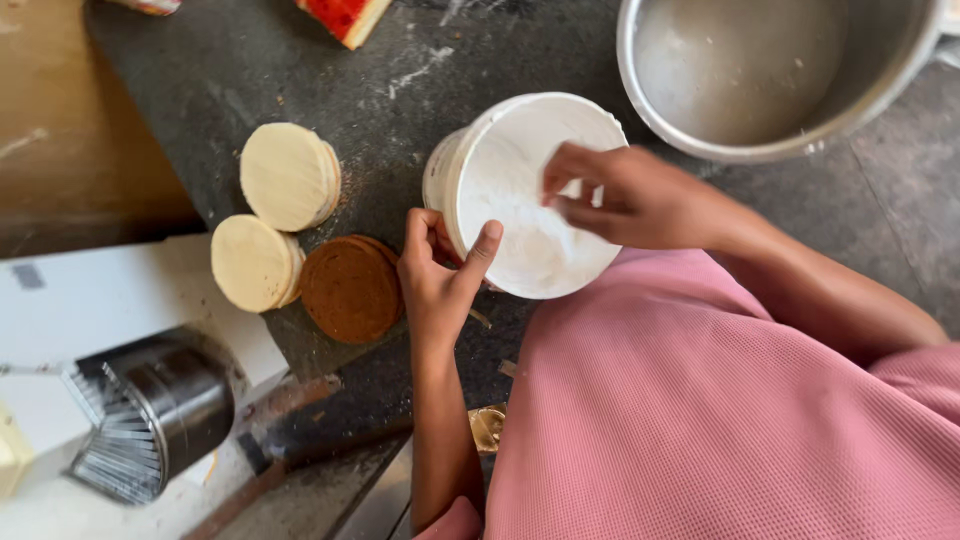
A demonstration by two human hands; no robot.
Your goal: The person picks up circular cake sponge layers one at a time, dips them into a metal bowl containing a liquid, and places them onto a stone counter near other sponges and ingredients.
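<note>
A white plastic tub (480,160) holding white powder is tilted toward me on the dark stone counter. My left hand (437,275) grips its near rim, thumb over the edge. My right hand (625,195) reaches inside the tub with its fingers pinched together in the powder. To the left of the tub lie two stacks of pale round dough discs (288,175) (254,262) and a stack of brown round discs (350,288), all resting flat on the counter.
A large steel pot (760,70) stands at the back right. A white machine with a steel cylinder (160,400) sits at the lower left. A red and cream packet (345,15) lies at the top edge. My pink garment (700,420) fills the lower right.
</note>
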